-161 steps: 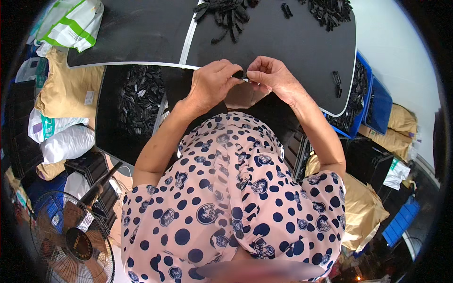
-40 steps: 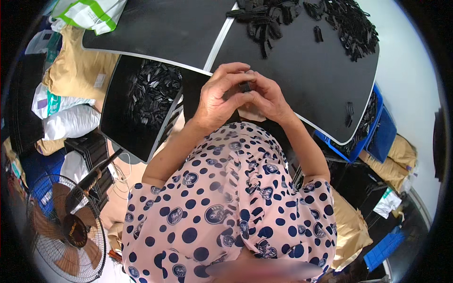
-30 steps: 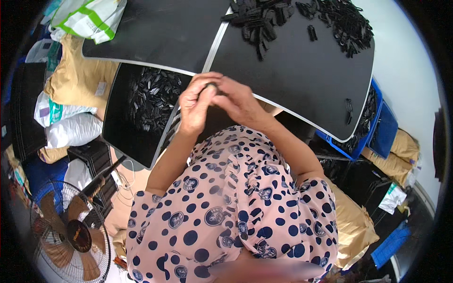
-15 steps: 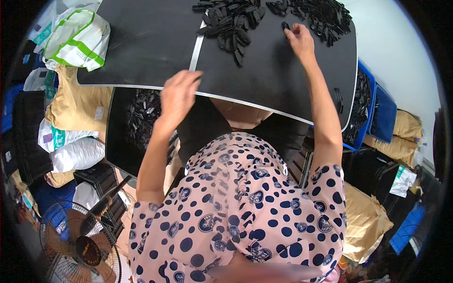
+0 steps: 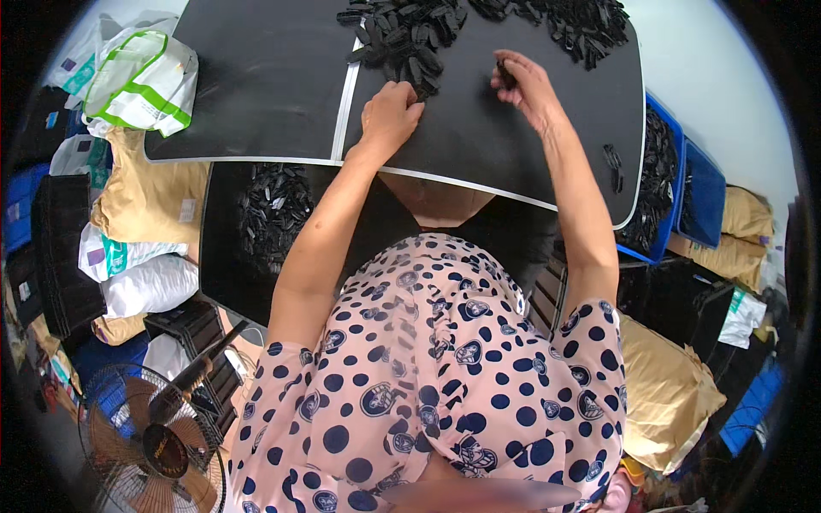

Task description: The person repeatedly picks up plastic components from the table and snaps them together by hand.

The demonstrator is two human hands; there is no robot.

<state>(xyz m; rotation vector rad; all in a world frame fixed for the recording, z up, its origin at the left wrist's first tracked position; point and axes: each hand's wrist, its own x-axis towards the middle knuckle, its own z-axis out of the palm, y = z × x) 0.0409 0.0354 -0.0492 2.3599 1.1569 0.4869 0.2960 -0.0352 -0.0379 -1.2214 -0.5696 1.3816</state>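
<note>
My left hand point(image 5: 389, 115) reaches onto the black table point(image 5: 256, 94), its fingers curled at the near edge of a pile of small black plastic parts point(image 5: 402, 38). Whether it grips a part is hidden by the knuckles. My right hand point(image 5: 523, 84) is further right on the table, fingers pinched on a small black part point(image 5: 505, 73). A second heap of black parts point(image 5: 573, 21) lies just beyond it at the far edge.
A black tray of finished black parts point(image 5: 274, 205) sits below the table at my left. Blue crates point(image 5: 663, 171) with more parts stand at the right. Sacks and bags point(image 5: 141, 85) pile up at left, a floor fan point(image 5: 150, 440) at lower left.
Both hands were together near my chest working one part, then parted and reached out. The left hand has gone forward to the pile; the right hand has drawn back slightly with a part.
</note>
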